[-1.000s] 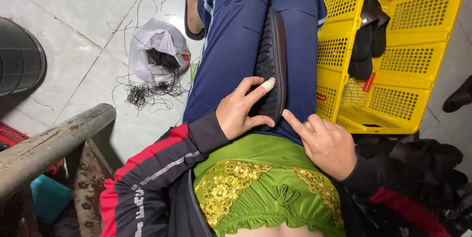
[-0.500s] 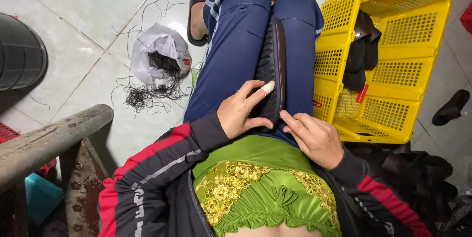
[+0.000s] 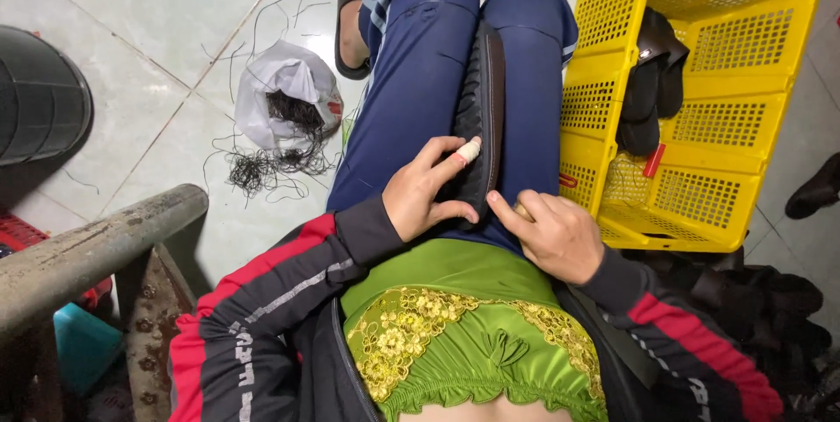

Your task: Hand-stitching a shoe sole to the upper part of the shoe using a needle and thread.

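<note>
A black shoe (image 3: 482,116) with a brown sole edge lies wedged between my thighs, toe pointing away from me. My left hand (image 3: 424,192) grips its heel end, and the index finger wears a strip of tape. My right hand (image 3: 547,234) rests against the shoe's near right side with the thumb pressing the heel edge; its fingers are curled, and whether it holds anything small is hidden. I sit in blue trousers and a green embroidered top.
A yellow plastic crate (image 3: 700,98) with black shoes draped over its rim stands at my right. A white bag (image 3: 284,94) spilling black threads lies on the tile floor at left. A black bin (image 3: 35,94) and a metal bar (image 3: 96,247) are at far left. Dark shoes are piled at lower right.
My right hand has slid a little to the left, closer to the shoe's heel. The view has shifted slightly; my left hand keeps its grip.
</note>
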